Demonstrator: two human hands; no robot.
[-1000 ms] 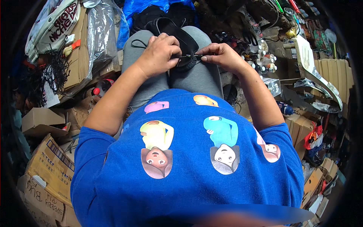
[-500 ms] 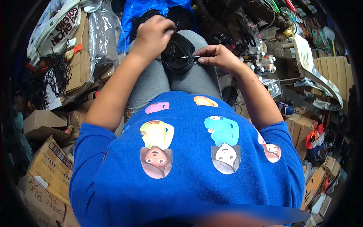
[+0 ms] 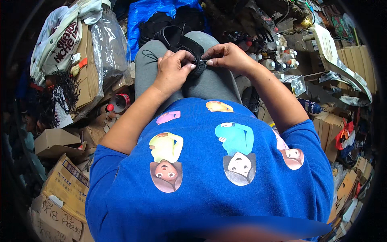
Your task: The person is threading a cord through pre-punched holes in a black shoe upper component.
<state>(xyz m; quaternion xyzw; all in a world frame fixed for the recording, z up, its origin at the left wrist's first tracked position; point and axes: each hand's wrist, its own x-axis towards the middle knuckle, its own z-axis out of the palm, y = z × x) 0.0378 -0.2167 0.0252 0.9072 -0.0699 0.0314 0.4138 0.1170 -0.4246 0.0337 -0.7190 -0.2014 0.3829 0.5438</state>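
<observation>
Resting across the lap of grey trousers (image 3: 211, 88), a black shoe-like item (image 3: 196, 72) with a looped strap lies between the two hands. Its edge is pinched by the thumb and forefinger of the right hand (image 3: 228, 59), while the left hand (image 3: 173, 69) bends its fingertips close together at the opposite side, their hold too small to tell. Loops of thin black cord (image 3: 149, 56) lie left of that hand, a blue plastic sheet (image 3: 137, 20) beyond the knees.
</observation>
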